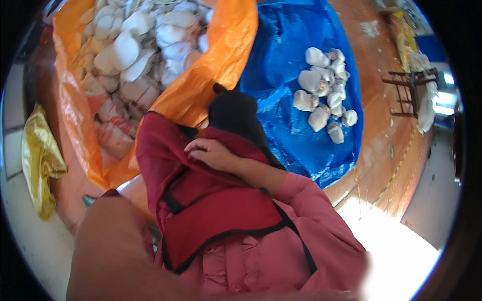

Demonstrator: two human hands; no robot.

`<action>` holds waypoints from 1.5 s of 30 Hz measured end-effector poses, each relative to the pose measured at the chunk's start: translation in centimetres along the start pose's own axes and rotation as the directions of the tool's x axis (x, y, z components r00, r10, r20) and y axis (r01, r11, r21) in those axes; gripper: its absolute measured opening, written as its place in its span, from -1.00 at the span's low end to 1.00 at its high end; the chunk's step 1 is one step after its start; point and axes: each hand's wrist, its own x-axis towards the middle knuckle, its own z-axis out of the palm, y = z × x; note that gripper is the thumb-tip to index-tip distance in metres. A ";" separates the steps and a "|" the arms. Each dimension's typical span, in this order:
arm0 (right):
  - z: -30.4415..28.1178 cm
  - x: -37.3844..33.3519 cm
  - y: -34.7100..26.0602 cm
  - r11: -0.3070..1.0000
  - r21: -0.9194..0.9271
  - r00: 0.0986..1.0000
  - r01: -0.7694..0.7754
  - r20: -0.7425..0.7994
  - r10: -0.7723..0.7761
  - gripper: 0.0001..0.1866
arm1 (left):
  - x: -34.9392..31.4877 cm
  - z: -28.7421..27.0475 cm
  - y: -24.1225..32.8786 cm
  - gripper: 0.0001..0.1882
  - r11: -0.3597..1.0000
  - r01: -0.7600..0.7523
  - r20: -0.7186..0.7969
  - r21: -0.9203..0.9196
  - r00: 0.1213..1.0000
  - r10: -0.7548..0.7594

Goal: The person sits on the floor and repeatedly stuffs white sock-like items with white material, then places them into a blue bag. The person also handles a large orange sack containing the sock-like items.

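My right hand (213,153) lies on the red apron (226,213) over my lap. Its fingers are loosely bent and apart, with nothing visible in them. My left arm (113,246) is raised close to the camera at the lower left; its hand is out of view. In front of my lap an opened orange sheet (228,50) holds a heap of flat, rounded white pieces (126,50). Beside it on the right, several small white bundles (318,80) sit in a cluster on a blue tarp (273,65).
A crumpled yellow bag (41,163) lies at the far left. On the right, beyond the tarp, a dark wooden stool (411,90) stands on the reddish tiled floor (374,95). Bright sunlight falls on the floor at the lower right.
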 end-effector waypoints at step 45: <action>0.1 0.3 0.6 0.999 -0.033 1.000 -0.007 -0.015 0.006 -0.80 | -0.4 -0.1 -0.9 -0.36 0.998 0.021 0.033 0.066 0.999 -0.023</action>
